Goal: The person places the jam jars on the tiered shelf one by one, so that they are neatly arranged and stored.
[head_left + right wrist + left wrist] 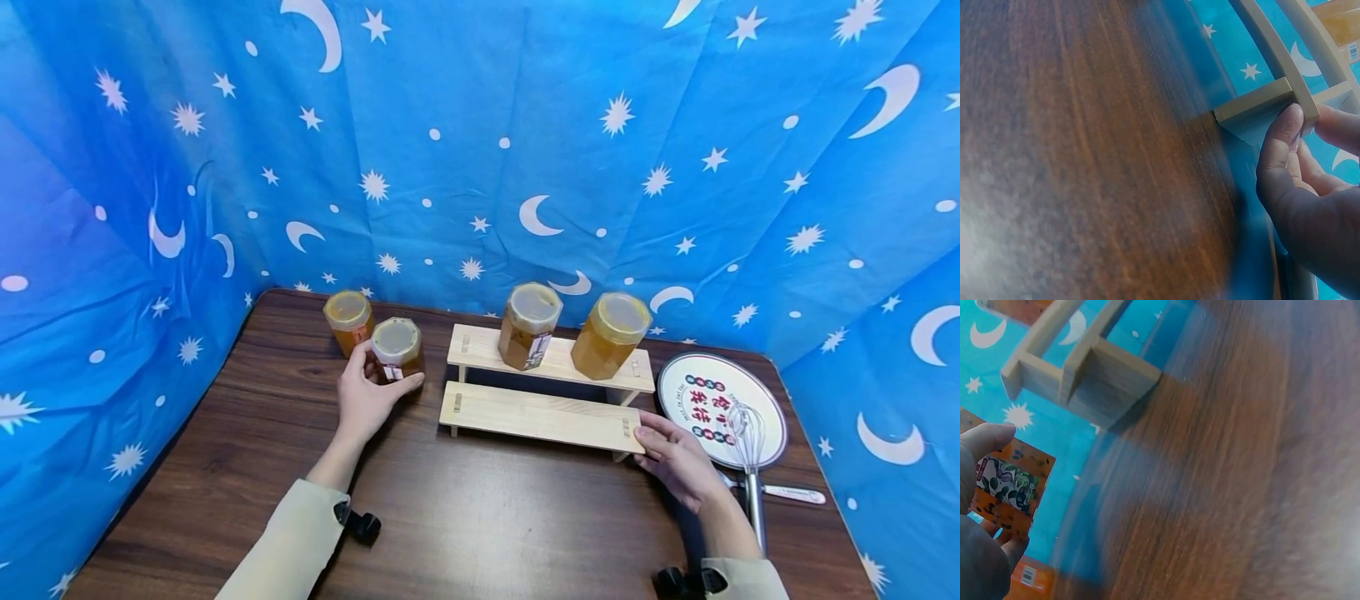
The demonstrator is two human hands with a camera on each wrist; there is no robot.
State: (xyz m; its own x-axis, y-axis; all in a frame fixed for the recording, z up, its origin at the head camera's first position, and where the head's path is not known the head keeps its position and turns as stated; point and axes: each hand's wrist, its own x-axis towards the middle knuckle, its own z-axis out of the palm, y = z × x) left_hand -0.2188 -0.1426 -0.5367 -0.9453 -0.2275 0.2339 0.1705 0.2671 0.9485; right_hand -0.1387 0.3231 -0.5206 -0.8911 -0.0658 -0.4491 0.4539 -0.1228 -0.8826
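Observation:
At the left of the head view my left hand (369,392) grips a hexagonal honey jar (397,342) with a pale lid, thumb on one side and fingers on the other. In the left wrist view the jar's leafy label (1007,483) shows between thumb and fingers. Another honey jar (348,321) stands just behind it. My right hand (678,458) pinches the right end of the lower tier of a two-tier wooden rack (536,414); the right wrist view shows the thumb (1282,134) against the board's end. On the upper tier stand a darker jar (531,325) and an amber jar (611,335).
A round white plate (686,387) with printed characters lies right of the rack. Across it rests a wire whisk (752,467), beside a white-handled utensil (795,493). A blue star-and-moon cloth (450,150) hangs behind the dark wooden table (465,533).

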